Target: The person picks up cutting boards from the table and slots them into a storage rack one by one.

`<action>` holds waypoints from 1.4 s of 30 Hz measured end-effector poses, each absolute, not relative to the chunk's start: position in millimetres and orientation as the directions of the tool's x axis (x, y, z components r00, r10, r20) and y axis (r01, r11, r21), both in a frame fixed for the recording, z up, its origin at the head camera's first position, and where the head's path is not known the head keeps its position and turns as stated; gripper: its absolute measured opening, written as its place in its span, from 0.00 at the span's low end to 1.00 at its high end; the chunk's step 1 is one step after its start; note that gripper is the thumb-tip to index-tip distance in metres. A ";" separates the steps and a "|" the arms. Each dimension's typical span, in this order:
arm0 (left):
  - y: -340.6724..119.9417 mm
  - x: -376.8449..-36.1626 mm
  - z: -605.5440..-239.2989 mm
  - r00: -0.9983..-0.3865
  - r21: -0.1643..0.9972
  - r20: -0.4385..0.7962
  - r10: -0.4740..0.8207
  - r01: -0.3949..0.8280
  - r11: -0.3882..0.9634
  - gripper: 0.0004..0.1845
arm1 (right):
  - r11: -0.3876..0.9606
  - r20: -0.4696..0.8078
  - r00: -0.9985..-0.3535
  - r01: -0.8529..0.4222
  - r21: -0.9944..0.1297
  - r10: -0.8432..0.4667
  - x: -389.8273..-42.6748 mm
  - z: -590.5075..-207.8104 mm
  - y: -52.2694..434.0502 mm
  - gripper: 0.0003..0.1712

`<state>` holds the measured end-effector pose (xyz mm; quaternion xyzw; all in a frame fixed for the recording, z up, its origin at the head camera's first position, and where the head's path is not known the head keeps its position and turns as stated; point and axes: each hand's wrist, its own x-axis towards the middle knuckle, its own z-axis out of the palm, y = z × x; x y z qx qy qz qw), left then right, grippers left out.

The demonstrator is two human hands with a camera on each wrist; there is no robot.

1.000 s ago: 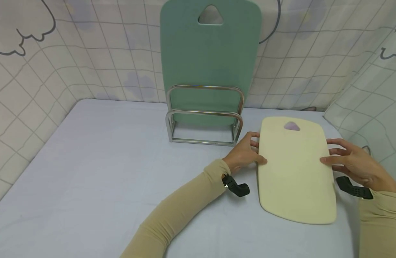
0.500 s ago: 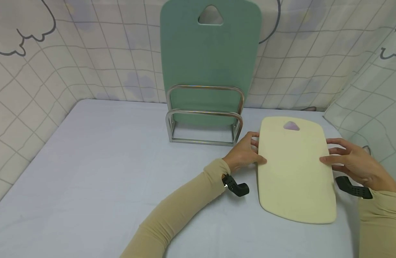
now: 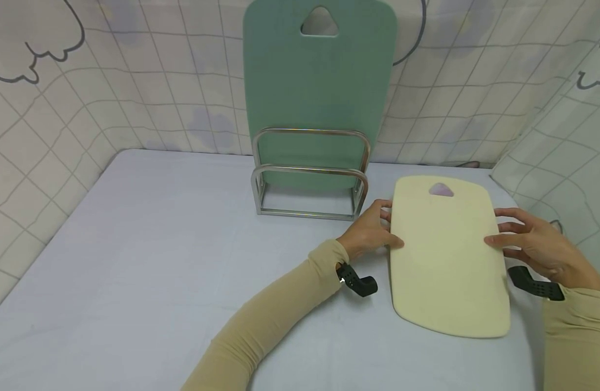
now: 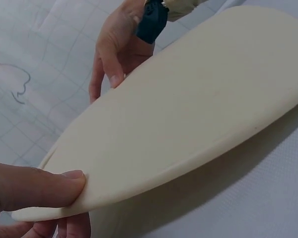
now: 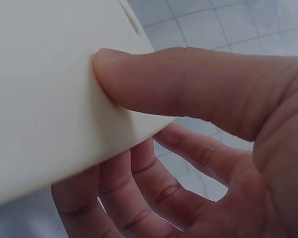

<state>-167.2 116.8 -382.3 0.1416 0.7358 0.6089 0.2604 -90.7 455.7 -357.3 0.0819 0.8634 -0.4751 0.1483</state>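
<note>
A cream cutting board with a small cut-out near its far end lies at the right of the table. My left hand pinches its left edge, thumb on top and fingers underneath. On the opposite edge my right hand grips the board the same way, as the right wrist view shows with the thumb on the face. The left wrist view shows a shadowed gap under the board's near edge. Fingertips beneath the board are hidden.
A metal rack stands at the back middle, left of the cream board. A large green cutting board stands upright in its rear slot. White cloth covers the table, and gridded curtains hang behind and at both sides.
Almost nothing differs. The cream board and both hands have shifted only very slightly, with the same hold on both edges.
</note>
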 end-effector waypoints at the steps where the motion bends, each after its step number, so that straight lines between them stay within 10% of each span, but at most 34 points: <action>1: 116.8 -167.5 -382.6 -0.824 0.970 -0.209 0.526 -0.106 0.220 0.47 | 0.537 -0.332 -0.943 0.280 -0.796 0.000 -90.6 -357.3 455.3 0.34; 42: 111.2 -168.4 -370.6 -0.825 0.978 -0.188 0.533 -0.109 0.176 0.46 | 0.592 -0.267 -0.962 0.244 -0.768 0.050 -86.8 -342.5 444.0 0.39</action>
